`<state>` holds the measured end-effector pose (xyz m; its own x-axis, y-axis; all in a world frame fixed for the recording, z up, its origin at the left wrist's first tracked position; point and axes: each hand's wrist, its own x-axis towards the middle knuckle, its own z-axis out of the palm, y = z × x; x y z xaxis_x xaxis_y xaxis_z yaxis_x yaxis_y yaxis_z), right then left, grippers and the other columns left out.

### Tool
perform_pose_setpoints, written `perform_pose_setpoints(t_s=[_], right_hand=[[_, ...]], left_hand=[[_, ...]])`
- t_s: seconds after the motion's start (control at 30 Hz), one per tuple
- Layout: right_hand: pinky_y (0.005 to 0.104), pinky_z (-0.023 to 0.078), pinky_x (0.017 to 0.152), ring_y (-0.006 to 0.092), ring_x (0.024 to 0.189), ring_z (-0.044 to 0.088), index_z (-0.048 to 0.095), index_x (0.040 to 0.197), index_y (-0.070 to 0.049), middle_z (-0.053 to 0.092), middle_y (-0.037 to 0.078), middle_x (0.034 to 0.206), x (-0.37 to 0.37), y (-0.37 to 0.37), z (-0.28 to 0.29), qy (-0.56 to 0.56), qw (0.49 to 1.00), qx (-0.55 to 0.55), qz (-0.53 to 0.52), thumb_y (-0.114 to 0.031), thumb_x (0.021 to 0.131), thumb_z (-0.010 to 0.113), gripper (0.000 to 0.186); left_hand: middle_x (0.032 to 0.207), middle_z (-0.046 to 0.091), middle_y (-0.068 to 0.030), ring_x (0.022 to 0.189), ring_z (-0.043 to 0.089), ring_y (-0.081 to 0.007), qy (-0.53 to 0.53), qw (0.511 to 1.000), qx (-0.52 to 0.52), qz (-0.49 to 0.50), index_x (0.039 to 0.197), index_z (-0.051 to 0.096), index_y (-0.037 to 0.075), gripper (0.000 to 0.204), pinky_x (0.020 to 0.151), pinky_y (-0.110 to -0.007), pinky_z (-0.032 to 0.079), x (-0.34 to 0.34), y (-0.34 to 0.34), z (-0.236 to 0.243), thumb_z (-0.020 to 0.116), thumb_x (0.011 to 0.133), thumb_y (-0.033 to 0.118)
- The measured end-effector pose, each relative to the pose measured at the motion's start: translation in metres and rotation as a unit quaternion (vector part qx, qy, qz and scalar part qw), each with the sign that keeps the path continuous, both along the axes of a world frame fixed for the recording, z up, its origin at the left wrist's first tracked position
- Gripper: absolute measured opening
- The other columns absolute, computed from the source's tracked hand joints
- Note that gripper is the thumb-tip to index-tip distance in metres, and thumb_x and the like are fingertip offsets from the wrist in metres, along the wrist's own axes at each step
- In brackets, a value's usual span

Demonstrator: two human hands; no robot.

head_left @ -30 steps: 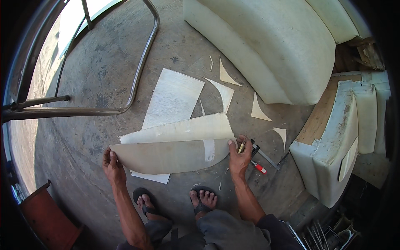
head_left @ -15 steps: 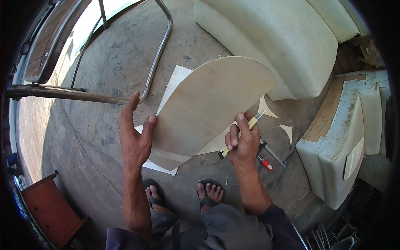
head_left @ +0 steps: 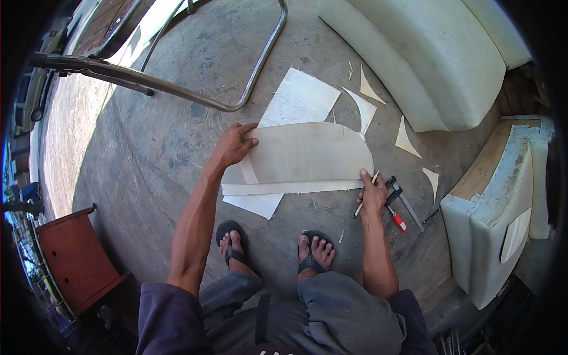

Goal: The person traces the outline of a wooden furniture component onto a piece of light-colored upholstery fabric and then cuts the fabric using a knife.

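Change from half a second ago: the curved tan panel [head_left: 305,155], then lifted and tilted up between both hands, now lies flat on the concrete floor [head_left: 148,154]. It partly covers the white sheet [head_left: 299,97], whose top corner shows above the panel and whose lower corner shows below it. The left hand has dropped from the panel's raised side to its upper left edge; the right hand has moved down to the lower right corner.

Left hand [head_left: 234,145]: palm down, fingers spread and extended, fingertips pressing the panel's upper left edge. Not closed around anything.

Panel: flat, long axis left to right, rounded end toward the right, straight lower edge facing the person's sandalled feet [head_left: 275,251]. A narrow pale strip [head_left: 284,188] lies along that lower edge.

Right hand [head_left: 373,198]: fingers curled around a yellow pencil [head_left: 365,195], index finger reaching up to touch the panel's lower right corner. The pencil runs diagonally, tip up near the panel edge.

Just right of the right hand, a bar clamp [head_left: 402,204] with a red handle lies on the floor, not touched. Pale offcuts [head_left: 408,139] are scattered past the panel's rounded end, toward the white cushion [head_left: 432,53].
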<state>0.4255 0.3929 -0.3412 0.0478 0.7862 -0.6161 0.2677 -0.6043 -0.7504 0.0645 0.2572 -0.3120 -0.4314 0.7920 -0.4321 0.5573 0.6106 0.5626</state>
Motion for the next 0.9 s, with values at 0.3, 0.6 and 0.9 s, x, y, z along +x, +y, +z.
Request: perform_pose_setpoints(t_s=[0.3, 0.6, 0.9], right_hand=[[0.0275, 0.041, 0.042, 0.0089, 0.049, 0.048, 0.067, 0.132, -0.006, 0.069, 0.003, 0.090, 0.010, 0.006, 0.000, -0.060, 0.990, 0.076, 0.101, -0.017, 0.095, 0.073, 0.039], [0.0279, 0.053, 0.050, 0.0102, 0.061, 0.060, 0.064, 0.138, -0.004, 0.069, 0.006, 0.092, 0.012, -0.002, 0.002, -0.064, 0.984, 0.105, 0.131, -0.010, 0.094, 0.073, 0.046], [0.0287, 0.060, 0.062, 0.0144, 0.071, 0.068, 0.066, 0.135, -0.003, 0.059, 0.011, 0.113, 0.025, -0.001, -0.015, -0.083, 0.979, 0.138, 0.128, -0.006, 0.091, 0.075, 0.045]], left_hand=[[0.120, 0.071, -0.0227, 0.110, 0.069, -0.0384, 0.083, 0.953, -0.068, 0.284, 0.132, 0.068, 0.003, 0.048, 0.097, -0.044, 0.053, 0.034, -0.115, -0.042, 0.072, 0.089, 0.022], [0.113, 0.075, -0.0224, 0.106, 0.073, -0.0324, 0.060, 0.930, -0.013, 0.363, 0.122, 0.073, -0.002, 0.039, 0.095, -0.039, 0.053, 0.067, -0.139, -0.043, 0.070, 0.090, 0.021], [0.114, 0.076, -0.0209, 0.107, 0.073, -0.0339, 0.013, 0.909, -0.019, 0.417, 0.124, 0.072, -0.001, 0.041, 0.096, -0.040, 0.054, 0.082, -0.147, -0.040, 0.069, 0.090, 0.023]])
